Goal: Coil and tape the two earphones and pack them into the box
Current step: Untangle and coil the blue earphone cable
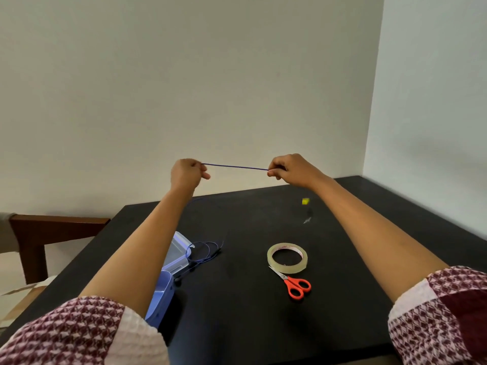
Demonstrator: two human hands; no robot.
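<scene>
From the head camera, both arms are reaching forward over the black table (pixel 263 325), raised above its far edge in front of a pale wall. The left hand (pixel 188 175) and the right hand (pixel 292 169) are each pinching a blue earphone cable (pixel 234 166) between curled fingers and thumb, and they are holding a short length of it taut and nearly level between them, well above the table. A thin blue strand is trailing down from the left hand behind the forearm.

Loose loops of blue cable (pixel 203 252) are lying on the table by the left forearm, touching the clear lid (pixel 180 247) of the box (pixel 160 299). Small dark earbuds are sitting near the box's corner. I cannot tell if these loops are part of the cable being held or a second earphone. The light blue box is lying at the table's near left, partly hidden under the left arm.

A tape roll (pixel 287 258) is lying flat between the forearms, and the orange-handled scissors (pixel 295 284) are resting just in front of it, their blades touching its rim. A small yellow object (pixel 305 201) is sitting farther back, under the right wrist. Patterned maroon-and-white sleeves are covering both upper arms. A wooden chair frame (pixel 52 227) is standing beyond the table's left edge.
</scene>
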